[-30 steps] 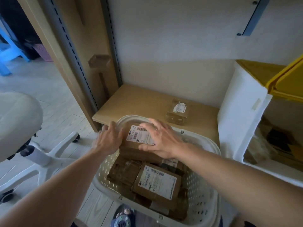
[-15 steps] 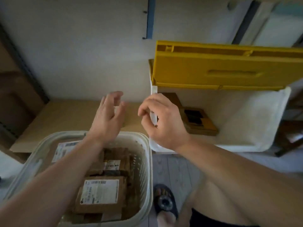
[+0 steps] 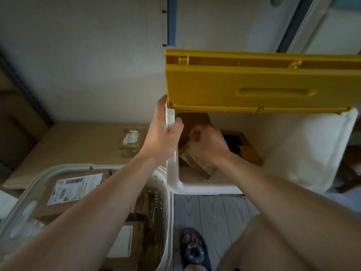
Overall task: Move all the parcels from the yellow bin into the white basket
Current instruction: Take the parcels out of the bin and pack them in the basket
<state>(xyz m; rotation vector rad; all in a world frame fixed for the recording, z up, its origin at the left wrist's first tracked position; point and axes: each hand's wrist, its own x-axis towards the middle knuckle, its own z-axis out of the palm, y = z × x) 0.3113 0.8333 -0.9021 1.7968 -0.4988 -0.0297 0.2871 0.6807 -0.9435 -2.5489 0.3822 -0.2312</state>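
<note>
Our left hand [image 3: 162, 132] grips the white side wall of the yellow bin [image 3: 254, 83]; right hand [image 3: 207, 145] clutches a brown parcel [image 3: 197, 163] inside it. White basket [image 3: 166, 192] sits just beside, w/ labelled parcels [image 3: 72, 188] inside.

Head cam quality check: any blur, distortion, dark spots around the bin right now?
Head view: wide-angle bending curves the white basket rim and walls; the edges look soft; the bin interior sits in shadow under the yellow lid, so the parcel gripped by the right hand looks dim; the left hand on the bin's wall reads clearly.
</note>
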